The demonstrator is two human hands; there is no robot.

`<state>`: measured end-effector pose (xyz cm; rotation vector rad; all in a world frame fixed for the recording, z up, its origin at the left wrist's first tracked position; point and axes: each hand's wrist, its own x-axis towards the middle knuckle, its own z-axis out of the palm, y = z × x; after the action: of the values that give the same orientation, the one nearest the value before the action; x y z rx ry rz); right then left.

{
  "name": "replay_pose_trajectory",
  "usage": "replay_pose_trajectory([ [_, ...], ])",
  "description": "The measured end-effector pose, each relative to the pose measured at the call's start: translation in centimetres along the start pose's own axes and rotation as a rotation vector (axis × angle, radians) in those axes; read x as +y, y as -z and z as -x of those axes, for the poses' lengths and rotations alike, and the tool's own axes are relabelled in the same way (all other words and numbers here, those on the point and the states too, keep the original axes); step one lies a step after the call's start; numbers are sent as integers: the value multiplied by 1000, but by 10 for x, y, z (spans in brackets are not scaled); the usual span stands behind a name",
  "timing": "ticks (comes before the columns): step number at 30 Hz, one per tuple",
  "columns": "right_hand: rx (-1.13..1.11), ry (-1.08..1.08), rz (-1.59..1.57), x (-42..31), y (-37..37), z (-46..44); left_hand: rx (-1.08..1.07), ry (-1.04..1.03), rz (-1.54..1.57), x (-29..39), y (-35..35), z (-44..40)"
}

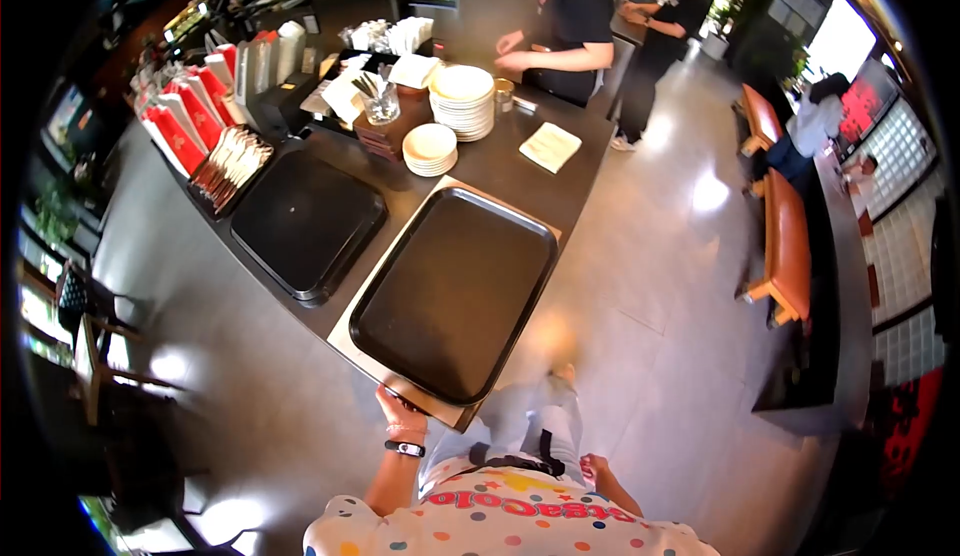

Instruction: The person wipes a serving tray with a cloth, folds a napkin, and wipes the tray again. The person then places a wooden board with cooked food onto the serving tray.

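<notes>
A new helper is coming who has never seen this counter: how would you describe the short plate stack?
On the dark counter, find the right-hand tray. Just past its far left corner sits the short plate stack, round and pale. It is lower and nearer than the tall plate stack beside it.

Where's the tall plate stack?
Head view, upper middle: the tall plate stack is on the counter, just beyond the short stack, right of the cutlery glass.

One wide head view looks forward and down, close over the counter (508, 172)
</notes>
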<state>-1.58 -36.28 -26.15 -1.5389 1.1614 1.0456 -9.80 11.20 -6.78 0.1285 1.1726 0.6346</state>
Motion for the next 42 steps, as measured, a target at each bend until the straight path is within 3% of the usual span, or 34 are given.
replay_pose_trajectory([
  [4,-21,-28,73,-96,0,-19,-29,-31,110,-6,16,-12],
  [6,-92,89,135,-156,-13,-55,96,-84,112,-7,-1,1],
  [7,-91,221,136,-194,-23,-60,164,-112,135,-9,-8,4],
  [9,-73,700,86,-275,-47,-109,148,-266,78,-16,7,-6],
  [10,281,1113,410,-323,-63,-122,205,-333,11,-22,22,-18],
  [11,456,1495,358,-373,-86,-96,226,-445,36,-31,-14,8],
  [12,392,1557,391,-425,-108,-95,249,-562,46,-33,-54,36],
  [13,215,1748,283,-469,-130,-10,299,-455,-42,-33,-22,20],
  [14,30,1717,295,-507,-146,37,342,-463,-53,-32,-24,19],
  [15,-2,1836,264,-542,-168,60,384,-470,-64,-31,-24,17],
  [17,-286,2049,266,-591,-201,137,488,-595,-124,-40,-10,-3],
  [18,-319,2133,341,-610,-219,159,544,-654,-157,-45,-3,-13],
  [19,-199,2301,444,-623,-236,184,547,-710,-211,-47,-18,2],
  [20,-64,2468,550,-631,-252,203,542,-763,-262,-53,-32,11],
  [22,55,2441,779,-635,-278,213,619,-831,-427,-58,-22,6],
  [24,166,2453,793,-643,-303,192,611,-879,-405,-62,-32,14],
  [25,215,2513,756,-646,-305,204,532,-898,-249,-65,-32,8],
  [28,209,2478,833,-662,-323,200,714,-920,-534,-66,-42,14],
  [29,110,2479,746,-661,-327,208,720,-923,-583,-65,-57,25],
  [30,-129,2277,749,-663,-336,197,723,-928,-629,-63,-67,30],
  [32,-439,2290,429,-622,-338,231,908,-1063,-1121,-67,-42,7],
  [34,-726,2087,612,-566,-337,248,952,-1094,-1207,-70,-61,19],
  [35,-738,2194,735,-533,-338,249,898,-983,-1140,-67,-70,28],
  [36,-915,2189,898,-502,-342,252,866,-980,-1132,-64,-64,26],
  [37,-675,2545,1060,-471,-336,285,849,-1010,-1131,-64,-65,26],
  [38,-505,2766,1126,-443,-357,232,833,-1036,-1131,-65,-65,28],
  [40,-529,2727,1227,-426,-372,231,738,-1124,-1059,-62,-55,21],
  [42,-934,2503,1080,-403,-387,227,744,-1122,-1023,-60,-63,27],
])
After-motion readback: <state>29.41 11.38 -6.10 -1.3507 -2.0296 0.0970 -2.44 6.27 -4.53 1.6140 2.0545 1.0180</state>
